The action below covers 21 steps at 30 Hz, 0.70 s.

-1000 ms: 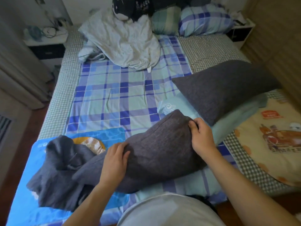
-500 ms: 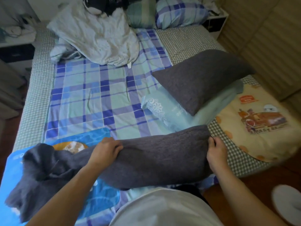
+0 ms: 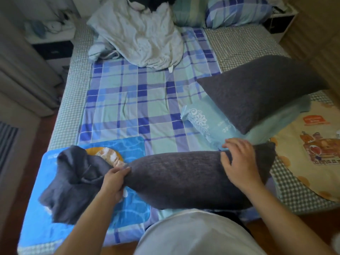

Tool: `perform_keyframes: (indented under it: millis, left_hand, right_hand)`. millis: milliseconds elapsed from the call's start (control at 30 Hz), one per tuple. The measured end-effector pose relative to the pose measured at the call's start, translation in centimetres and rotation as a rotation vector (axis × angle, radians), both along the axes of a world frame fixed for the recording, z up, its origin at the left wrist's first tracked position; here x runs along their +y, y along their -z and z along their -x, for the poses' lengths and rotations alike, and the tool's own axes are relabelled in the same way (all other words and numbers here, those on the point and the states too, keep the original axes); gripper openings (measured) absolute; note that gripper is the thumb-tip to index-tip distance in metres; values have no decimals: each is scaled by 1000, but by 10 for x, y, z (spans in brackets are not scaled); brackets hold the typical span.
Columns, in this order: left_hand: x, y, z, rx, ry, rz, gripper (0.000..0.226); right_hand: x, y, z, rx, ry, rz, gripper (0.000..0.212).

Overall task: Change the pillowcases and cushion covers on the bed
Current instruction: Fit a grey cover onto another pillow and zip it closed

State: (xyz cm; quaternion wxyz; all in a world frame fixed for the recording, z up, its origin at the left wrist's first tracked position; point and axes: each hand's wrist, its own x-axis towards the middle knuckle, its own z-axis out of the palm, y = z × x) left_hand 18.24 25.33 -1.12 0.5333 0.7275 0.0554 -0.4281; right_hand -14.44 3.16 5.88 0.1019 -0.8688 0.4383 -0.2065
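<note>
The left hand (image 3: pixel 114 183) pinches the gathered grey pillowcase (image 3: pixel 176 177) (its loose end bunched leftward), while the right hand (image 3: pixel 241 162) rests spread-fingered on the pillow's far end.

The widest open stretch is the flat blue-and-green plaid sheet (image 3: pixel 139 105) in the middle of the frame, bare from the crumpled pale quilt (image 3: pixel 139 32) at upper centre down to the long dark grey stuffed pillow (image 3: pixel 176 179) lying across the lower middle. That pillow bars the near edge from left to right. Its loose grey cover end (image 3: pixel 71 183) bunches over the bright blue printed mat (image 3: pixel 127 210) at lower left. To the right, a second dark grey pillow (image 3: pixel 257 92) sits tilted on a folded pale teal cloth (image 3: pixel 207 126), closing the right side. A narrow gap of sheet lies between the teal cloth and the near pillow. The cream cartoon-print cushion cover (image 3: pixel 312 159) fills the lower right corner.
</note>
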Motion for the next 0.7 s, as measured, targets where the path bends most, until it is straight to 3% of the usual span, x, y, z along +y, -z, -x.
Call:
perform_keyframes:
  millis: [67,133,267,500,567,633,700]
  left_hand:
    - [10,-1,-5,-24,64,-76,35]
    - [16,-12,-9,-63,71,-113,44]
    - [22,-33,-16,172,15,111,16]
    - [4,-24,-21,20,77,39,19]
    - [-3,-28,-24,-189,157,-31,18]
    - [-9,-42,-33,-586,321,-162,16]
    - [-16,-67,-36,-759,468,-114,11]
  right_hand:
    - [-3,12,-21,302,-256,-212,41]
    - [-5,33,-29,518,-299,-308,50]
    - [-7,50,-14,419,-225,-143,63]
    - [5,55,-10,270,-286,85,33]
    - [4,58,-3,240,-277,157,34]
    - [0,59,6,253,-245,182,35]
    - [-9,56,19,279,-172,184,34]
